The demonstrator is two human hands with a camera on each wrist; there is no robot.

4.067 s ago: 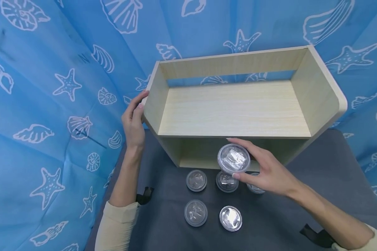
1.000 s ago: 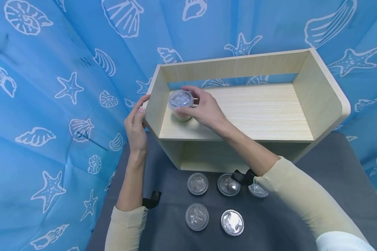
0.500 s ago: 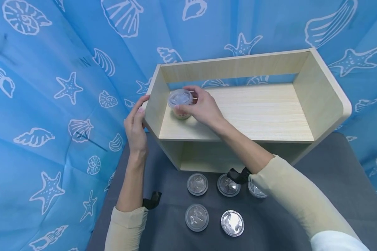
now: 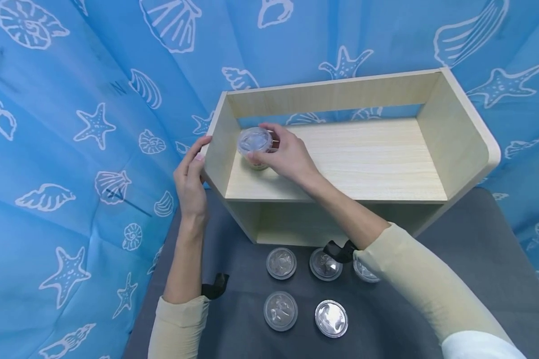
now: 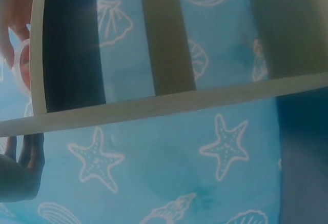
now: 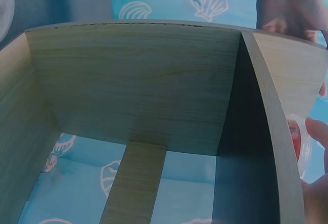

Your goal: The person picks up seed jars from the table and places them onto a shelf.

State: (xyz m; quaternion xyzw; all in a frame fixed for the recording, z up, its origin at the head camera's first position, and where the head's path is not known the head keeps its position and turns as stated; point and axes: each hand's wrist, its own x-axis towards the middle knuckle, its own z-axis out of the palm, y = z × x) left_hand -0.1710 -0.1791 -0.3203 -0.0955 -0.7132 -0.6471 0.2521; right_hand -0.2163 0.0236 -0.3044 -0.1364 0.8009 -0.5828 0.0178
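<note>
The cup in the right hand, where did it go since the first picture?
The right hand carried the clear-lidded cup up and leftward, from in front of the wooden shelf to the left end of its upper board, and still grips it. The left hand stayed on the shelf's left side; the five other lidded cups stayed on the gray cloth.

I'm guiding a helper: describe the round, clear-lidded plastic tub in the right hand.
Find the pale wooden two-tier shelf. At its upper tier's left end is the clear-lidded tub. The right hand grips it, unlike five similar tubs before the shelf.
</note>
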